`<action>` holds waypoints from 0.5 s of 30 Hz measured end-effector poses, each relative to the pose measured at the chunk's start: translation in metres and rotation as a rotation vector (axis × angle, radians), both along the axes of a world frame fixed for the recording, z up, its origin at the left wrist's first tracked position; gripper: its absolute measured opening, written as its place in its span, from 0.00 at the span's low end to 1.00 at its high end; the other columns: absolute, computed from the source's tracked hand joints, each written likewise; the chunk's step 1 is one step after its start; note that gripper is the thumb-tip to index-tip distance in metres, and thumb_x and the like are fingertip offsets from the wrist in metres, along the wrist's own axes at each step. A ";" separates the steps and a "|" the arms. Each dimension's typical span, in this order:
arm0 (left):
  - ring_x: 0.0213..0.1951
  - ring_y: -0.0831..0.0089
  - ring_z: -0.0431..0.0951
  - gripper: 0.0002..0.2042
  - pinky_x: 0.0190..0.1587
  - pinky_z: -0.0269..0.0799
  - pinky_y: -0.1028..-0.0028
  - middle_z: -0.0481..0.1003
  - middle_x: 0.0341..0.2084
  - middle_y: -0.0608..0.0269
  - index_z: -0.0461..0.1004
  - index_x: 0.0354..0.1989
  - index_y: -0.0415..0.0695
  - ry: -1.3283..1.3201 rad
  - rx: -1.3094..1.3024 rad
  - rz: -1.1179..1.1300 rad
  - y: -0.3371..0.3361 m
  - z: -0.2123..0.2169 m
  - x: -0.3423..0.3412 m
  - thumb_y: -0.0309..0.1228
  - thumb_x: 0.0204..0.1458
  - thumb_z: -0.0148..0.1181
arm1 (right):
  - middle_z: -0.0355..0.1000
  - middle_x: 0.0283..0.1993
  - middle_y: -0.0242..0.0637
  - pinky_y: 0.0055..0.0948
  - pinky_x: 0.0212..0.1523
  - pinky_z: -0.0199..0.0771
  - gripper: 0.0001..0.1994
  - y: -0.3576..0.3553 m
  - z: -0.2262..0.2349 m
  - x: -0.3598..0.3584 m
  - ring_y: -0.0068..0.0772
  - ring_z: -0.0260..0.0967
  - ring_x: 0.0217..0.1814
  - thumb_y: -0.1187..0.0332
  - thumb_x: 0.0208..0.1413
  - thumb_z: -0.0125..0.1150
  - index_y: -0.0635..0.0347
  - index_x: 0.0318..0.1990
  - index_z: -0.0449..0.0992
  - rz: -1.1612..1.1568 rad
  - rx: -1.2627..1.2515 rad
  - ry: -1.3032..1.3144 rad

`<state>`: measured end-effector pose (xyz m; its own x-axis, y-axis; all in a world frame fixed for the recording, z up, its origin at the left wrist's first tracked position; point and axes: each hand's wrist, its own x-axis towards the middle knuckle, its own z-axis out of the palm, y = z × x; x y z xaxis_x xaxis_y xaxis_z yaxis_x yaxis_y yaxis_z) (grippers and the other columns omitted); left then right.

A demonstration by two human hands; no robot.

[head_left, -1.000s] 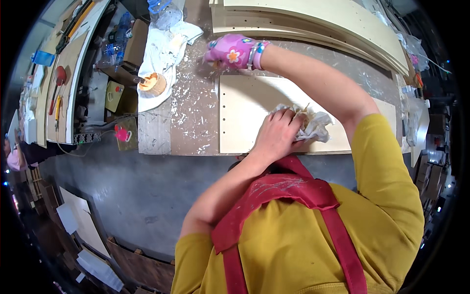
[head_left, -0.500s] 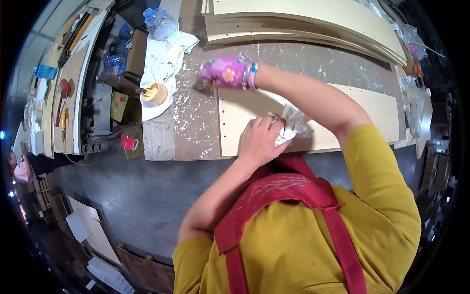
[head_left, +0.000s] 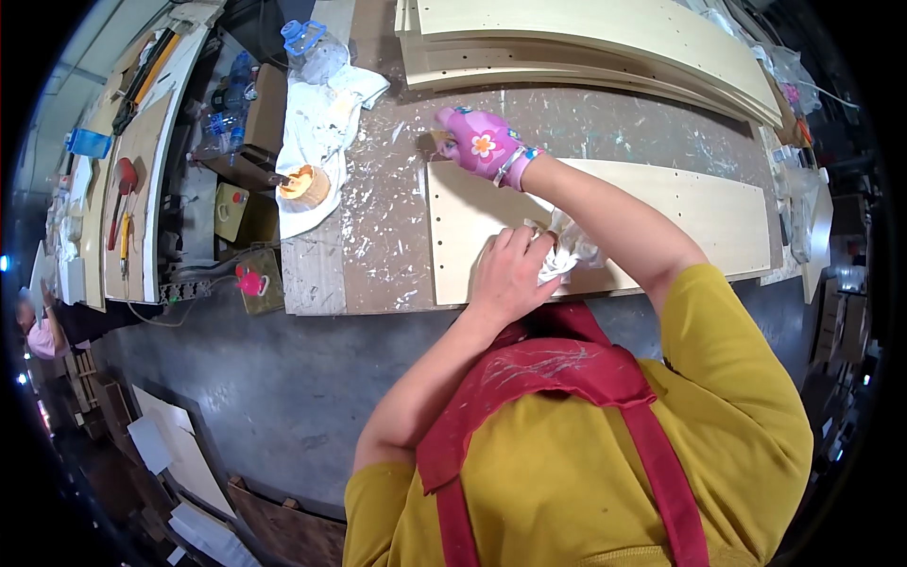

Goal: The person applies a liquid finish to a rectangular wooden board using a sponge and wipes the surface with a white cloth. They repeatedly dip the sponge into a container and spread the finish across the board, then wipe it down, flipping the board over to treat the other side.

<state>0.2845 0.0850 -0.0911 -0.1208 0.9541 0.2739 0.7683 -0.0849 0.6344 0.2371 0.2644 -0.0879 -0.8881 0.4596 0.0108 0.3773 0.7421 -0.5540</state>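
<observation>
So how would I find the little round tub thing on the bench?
Start at the long paint-splattered workbench. At its left end lies a crumpled white cloth. The small round tub sits on it, holding tan-orange paste, the only orange thing there, well left of the pink-gloved right hand.

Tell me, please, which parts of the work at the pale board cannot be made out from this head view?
- What the gloved right hand grips at the board corner: only a small brownish tip shows past the pink glove.
- The board's near edge under the white rag: covered by the left hand and the right forearm.
- The contents of the small tub on the white cloth: too small to tell.
</observation>
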 end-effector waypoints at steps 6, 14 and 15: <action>0.41 0.58 0.69 0.24 0.44 0.68 0.63 0.68 0.38 0.57 0.72 0.45 0.45 0.030 -0.018 -0.008 0.001 -0.003 0.000 0.36 0.35 0.67 | 0.72 0.32 0.49 0.43 0.32 0.72 0.11 -0.016 0.002 0.017 0.53 0.73 0.33 0.66 0.50 0.58 0.59 0.38 0.67 -0.046 0.030 0.082; 0.41 0.55 0.69 0.26 0.44 0.67 0.62 0.68 0.37 0.54 0.71 0.46 0.43 0.062 -0.031 -0.024 0.002 -0.007 0.004 0.33 0.33 0.68 | 0.73 0.32 0.52 0.46 0.31 0.72 0.11 -0.003 -0.002 0.045 0.56 0.72 0.30 0.65 0.53 0.55 0.61 0.39 0.67 -0.130 0.016 0.088; 0.41 0.55 0.69 0.26 0.44 0.67 0.61 0.68 0.37 0.54 0.71 0.46 0.43 0.075 -0.046 -0.035 0.003 -0.009 0.006 0.33 0.33 0.68 | 0.73 0.32 0.53 0.47 0.32 0.72 0.10 -0.008 -0.006 0.042 0.56 0.72 0.30 0.65 0.54 0.54 0.61 0.39 0.67 -0.154 0.028 0.094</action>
<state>0.2903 0.0883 -0.0999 -0.0677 0.9692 0.2369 0.8107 -0.0849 0.5793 0.2793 0.2567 -0.0934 -0.8015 0.5886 0.1056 0.4352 0.6954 -0.5719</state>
